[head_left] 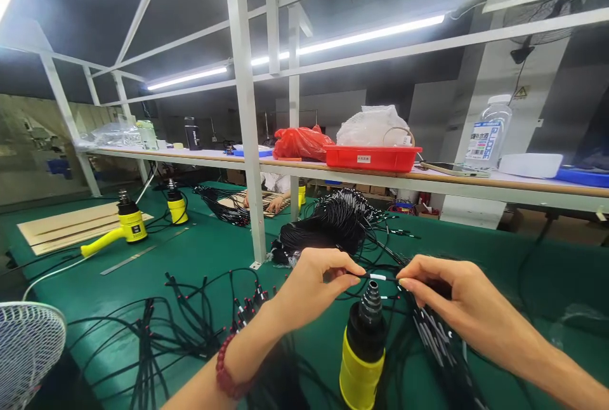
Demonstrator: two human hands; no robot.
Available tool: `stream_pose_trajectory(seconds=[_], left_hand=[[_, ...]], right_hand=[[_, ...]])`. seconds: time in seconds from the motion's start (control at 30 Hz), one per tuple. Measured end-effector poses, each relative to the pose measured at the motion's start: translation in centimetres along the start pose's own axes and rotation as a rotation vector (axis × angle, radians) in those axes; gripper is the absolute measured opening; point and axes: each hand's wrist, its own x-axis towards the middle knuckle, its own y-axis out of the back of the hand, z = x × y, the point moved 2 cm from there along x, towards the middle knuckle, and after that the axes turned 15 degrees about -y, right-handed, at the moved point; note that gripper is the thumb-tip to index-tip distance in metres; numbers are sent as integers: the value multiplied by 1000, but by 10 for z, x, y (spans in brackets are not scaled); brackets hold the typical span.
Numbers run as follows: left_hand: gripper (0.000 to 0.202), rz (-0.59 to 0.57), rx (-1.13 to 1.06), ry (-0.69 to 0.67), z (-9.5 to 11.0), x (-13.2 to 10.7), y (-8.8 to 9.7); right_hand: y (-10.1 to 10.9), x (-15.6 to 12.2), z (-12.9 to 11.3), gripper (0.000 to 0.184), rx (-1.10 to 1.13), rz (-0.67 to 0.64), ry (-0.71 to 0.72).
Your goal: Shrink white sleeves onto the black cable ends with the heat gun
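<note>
Stretched between my two hands is a thin black cable (pixel 391 279) with a white sleeve (pixel 378 277) on it. My left hand (pixel 316 289) pinches one side of the sleeve, thumb against forefinger, with a dark red bead bracelet on the wrist. On the other side, my right hand (pixel 451 289) pinches the cable in the same way. Just below the sleeve stands a yellow and black heat gun (pixel 362 359), its metal nozzle pointing up. Black cables with white sleeves (pixel 435 334) lie under my right hand. More black cables (pixel 152 340) spread out at the left.
A large bundle of black cables (pixel 328 226) lies behind my hands, near a white post (pixel 247 112). More heat guns (pixel 133 223) stand at the left by cardboard sheets (pixel 57 227). A shelf holds a red tray (pixel 371 159) and a bottle (pixel 488 134). Another person's hand (pixel 276 204) shows across the table.
</note>
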Motion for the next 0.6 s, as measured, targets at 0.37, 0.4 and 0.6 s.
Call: stream_pose_trajectory(seconds=[0.37, 0.4, 0.6], left_hand=[[14, -142, 136, -84, -20, 9, -10], [14, -154, 150, -94, -20, 9, -10], [14, -198, 216, -126, -20, 9, -9]], right_hand=[[-4, 16, 7, 23, -182, 40, -4], [-4, 16, 7, 24, -194, 43, -4], [-6, 17, 6, 25, -220, 33, 1]])
